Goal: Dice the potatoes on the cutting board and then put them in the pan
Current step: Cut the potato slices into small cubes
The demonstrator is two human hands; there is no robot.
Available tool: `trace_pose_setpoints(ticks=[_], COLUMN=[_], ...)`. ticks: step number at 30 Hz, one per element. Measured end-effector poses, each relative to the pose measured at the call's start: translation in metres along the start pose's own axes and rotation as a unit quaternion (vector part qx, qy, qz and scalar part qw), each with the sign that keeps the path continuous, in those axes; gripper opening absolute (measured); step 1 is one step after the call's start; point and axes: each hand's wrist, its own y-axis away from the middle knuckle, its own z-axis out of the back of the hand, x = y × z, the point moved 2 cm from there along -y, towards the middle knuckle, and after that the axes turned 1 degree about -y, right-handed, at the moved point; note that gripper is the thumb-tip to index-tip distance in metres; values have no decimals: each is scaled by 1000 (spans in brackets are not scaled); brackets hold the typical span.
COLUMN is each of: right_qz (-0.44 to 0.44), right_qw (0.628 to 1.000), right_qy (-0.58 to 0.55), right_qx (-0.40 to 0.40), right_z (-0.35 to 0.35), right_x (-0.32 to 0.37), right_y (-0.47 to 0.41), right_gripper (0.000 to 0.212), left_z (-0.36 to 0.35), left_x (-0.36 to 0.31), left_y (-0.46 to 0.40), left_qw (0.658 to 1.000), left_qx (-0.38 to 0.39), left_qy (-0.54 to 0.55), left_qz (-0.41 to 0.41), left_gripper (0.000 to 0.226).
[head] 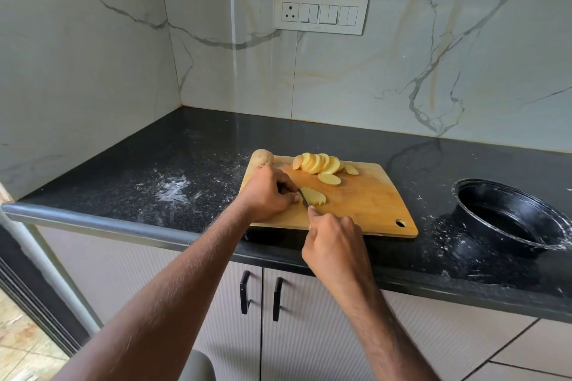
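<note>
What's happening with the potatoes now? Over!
Left hand steadies slice; right hand holds knife. Slices only, no dice. Pan holds no potato. Nothing blocking.

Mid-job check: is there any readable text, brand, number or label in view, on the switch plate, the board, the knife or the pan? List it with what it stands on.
No text can be read in this view.
Switch plate: a small dark mark at its lower edge, too small to read.
Cutting board: no print visible.
Knife: blade mostly hidden between the left hand and right hand; no marking shows.
Pan: no label visible.
</note>
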Motion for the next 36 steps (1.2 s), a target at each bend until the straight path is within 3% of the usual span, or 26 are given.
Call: trace_pose_setpoints(ticks=[4, 8, 11, 13, 15, 18, 25, 31, 36], right_qz=[-15, -53, -72, -92, -92, -87, -62, -45, -32], right_qw=[998, 987, 982, 979, 977, 978, 986, 987, 988], right_qy=[-49, -115, -98, -100, -114, -115, -91, -92, -81], right_qx=[-23, -96, -145, -153, -156, -150, -124, -123, -125], right_z=[21, 37, 40, 36, 30, 25, 20, 20, 22], right_x=[-12, -36, -54, -61, -66, -71, -77, -77, -75], right_y=[15, 11, -9, -23, -33, -40, -39, -38, -36], right_gripper=[34, 35, 39, 39, 40, 40, 38, 38, 38], left_z=[-2, -1, -9, -19, -30, -37, -48, -47, -36], left_x=[0, -2, -15, -30, -47, -60, -63, -55, -39], left_y=[0, 3, 7, 11, 11, 5, -1, 0, -1], left_qw=[1000, 1000, 996, 980, 956, 943, 950, 975, 983], left_qx=[-3, -4, -44, -88, -92, -90, -81, -58, 44], left_qy=[-1, -5, -52, -151, -242, -279, -269, -208, -110], left_qz=[3, 14, 53, 99, 138, 157, 140, 53, -141], left_gripper=[7, 8, 39, 66, 74, 70, 48, 43, 43])
